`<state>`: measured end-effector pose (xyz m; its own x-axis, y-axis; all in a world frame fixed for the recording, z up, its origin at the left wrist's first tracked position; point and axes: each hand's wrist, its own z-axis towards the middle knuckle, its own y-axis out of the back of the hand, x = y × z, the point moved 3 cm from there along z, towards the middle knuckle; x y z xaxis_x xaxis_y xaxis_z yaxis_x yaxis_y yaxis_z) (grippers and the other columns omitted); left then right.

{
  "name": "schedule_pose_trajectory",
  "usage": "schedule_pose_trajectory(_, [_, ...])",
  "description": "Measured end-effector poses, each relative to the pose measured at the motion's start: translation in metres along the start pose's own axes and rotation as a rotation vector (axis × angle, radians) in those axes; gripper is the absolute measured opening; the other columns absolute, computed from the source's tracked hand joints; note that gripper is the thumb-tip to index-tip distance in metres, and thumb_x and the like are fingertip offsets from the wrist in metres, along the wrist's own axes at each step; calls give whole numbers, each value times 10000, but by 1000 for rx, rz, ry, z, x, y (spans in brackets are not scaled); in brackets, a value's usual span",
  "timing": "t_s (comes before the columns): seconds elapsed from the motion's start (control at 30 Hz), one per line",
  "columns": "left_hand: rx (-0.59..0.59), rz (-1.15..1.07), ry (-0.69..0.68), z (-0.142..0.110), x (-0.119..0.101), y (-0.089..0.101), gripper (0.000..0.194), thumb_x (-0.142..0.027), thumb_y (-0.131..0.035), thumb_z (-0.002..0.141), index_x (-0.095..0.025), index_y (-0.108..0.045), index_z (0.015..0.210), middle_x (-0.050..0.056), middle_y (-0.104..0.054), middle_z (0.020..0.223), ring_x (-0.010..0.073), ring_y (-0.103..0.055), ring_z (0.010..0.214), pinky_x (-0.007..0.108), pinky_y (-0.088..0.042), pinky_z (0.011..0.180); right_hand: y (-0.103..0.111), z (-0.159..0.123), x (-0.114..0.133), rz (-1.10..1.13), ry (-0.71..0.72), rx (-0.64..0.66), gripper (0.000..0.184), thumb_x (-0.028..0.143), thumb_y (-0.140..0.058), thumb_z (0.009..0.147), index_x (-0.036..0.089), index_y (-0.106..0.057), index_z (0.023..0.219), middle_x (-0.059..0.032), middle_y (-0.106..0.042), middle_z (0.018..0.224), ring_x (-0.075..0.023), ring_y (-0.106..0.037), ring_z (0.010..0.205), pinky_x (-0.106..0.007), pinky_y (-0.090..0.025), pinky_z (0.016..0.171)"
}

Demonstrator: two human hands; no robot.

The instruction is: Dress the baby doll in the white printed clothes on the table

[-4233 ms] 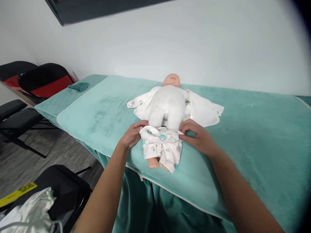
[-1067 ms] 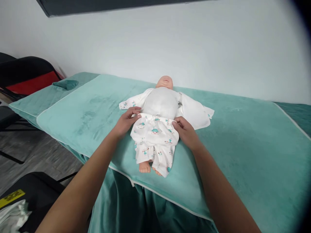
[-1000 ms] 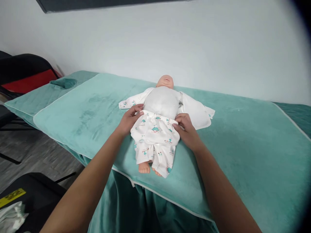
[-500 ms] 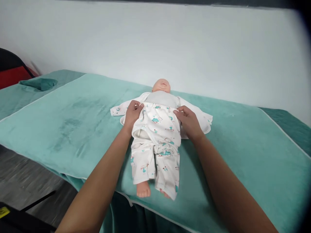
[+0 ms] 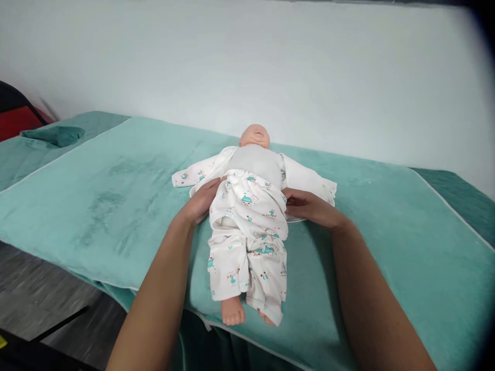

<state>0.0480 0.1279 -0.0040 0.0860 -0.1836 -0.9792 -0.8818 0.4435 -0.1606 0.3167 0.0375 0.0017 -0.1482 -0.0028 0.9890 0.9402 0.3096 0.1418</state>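
A baby doll (image 5: 254,135) lies on its back on a teal towel (image 5: 116,190), head toward the wall. Printed white trousers (image 5: 249,237) cover its legs and hips, and one bare foot (image 5: 232,313) sticks out near the front edge. An open white printed top (image 5: 309,178) is spread under its grey torso (image 5: 257,161). My left hand (image 5: 201,200) lies against the doll's left hip, fingers tucked at the trousers' side. My right hand (image 5: 309,206) rests at the other hip, fingers curled against the waistband's edge.
The towel covers a teal-draped table (image 5: 456,201) against a white wall. A small folded teal cloth (image 5: 52,135) lies at the far left. A black and red chair (image 5: 15,111) stands behind that corner. Grey floor (image 5: 34,299) shows at lower left.
The trousers have been pulled up from the doll's knees to its waist. My hands have since slid down from the waistband top to the hips. The view moved closer.
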Motion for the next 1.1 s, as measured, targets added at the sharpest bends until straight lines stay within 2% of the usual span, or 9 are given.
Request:
schedule_pose_trajectory(0.1, [47,-9,35,-1,3,5,406,-414,-771,787,-250,-738,1157,53,-753,1170,247,-684,1046,345,-547,909,0,3,-9,-8,-148,-32,299,449,-785,787,182,-696,886,-12,-647,857,-156,-589,814,-316,-504,779])
schedule_pose_trajectory(0.2, [105,-63,53,3,9,11,475,-412,-759,803,-255,-713,1249,74,-750,1207,265,-702,1061,366,-564,905,0,6,-16,-7,-207,-49,307,463,-781,780,176,-699,855,7,-634,798,-125,-565,726,-307,-518,737])
schedule_pose_trajectory(0.33, [150,-160,28,6,14,16,480,-376,-751,804,-230,-706,1259,93,-764,1160,309,-706,1088,406,-581,892,-1,6,-17,5,-155,-30,322,505,-741,818,187,-740,871,-3,-682,830,-136,-597,745,-320,-533,764])
schedule_pose_trajectory(0.53, [151,-219,-11,4,8,16,388,-425,-748,739,-193,-758,1051,109,-784,997,377,-682,1134,493,-564,948,-6,8,-15,43,2,-7,417,539,-723,844,214,-769,1103,-52,-765,946,-240,-686,970,-392,-531,906])
schedule_pose_trajectory(0.7, [131,-179,-36,3,8,18,361,-469,-703,735,-205,-741,979,105,-773,916,392,-669,1149,527,-556,937,-10,9,-19,114,-5,-60,423,542,-703,866,237,-755,1154,-50,-774,935,-228,-702,872,-387,-541,843])
schedule_pose_trajectory(0.83, [150,-212,-54,3,15,23,398,-424,-760,717,-176,-728,1026,106,-775,929,374,-691,1097,500,-564,915,-10,6,-13,73,25,-123,387,535,-718,853,230,-771,1086,-43,-752,884,-238,-678,915,-378,-527,831])
schedule_pose_trajectory(1.0, [150,-152,-69,5,19,24,480,-286,-817,683,-193,-725,1145,128,-773,1071,365,-701,1094,462,-575,898,-8,2,1,-63,178,-324,239,446,-734,839,211,-728,794,-54,-673,1118,-225,-600,1041,-344,-485,878])
schedule_pose_trajectory(1.1, [182,-152,-28,4,21,20,542,-200,-800,667,-221,-718,1203,109,-774,1106,343,-707,1088,440,-573,911,-9,4,-1,-41,172,-409,258,423,-713,834,202,-648,719,-38,-662,1109,-200,-587,988,-317,-474,811])
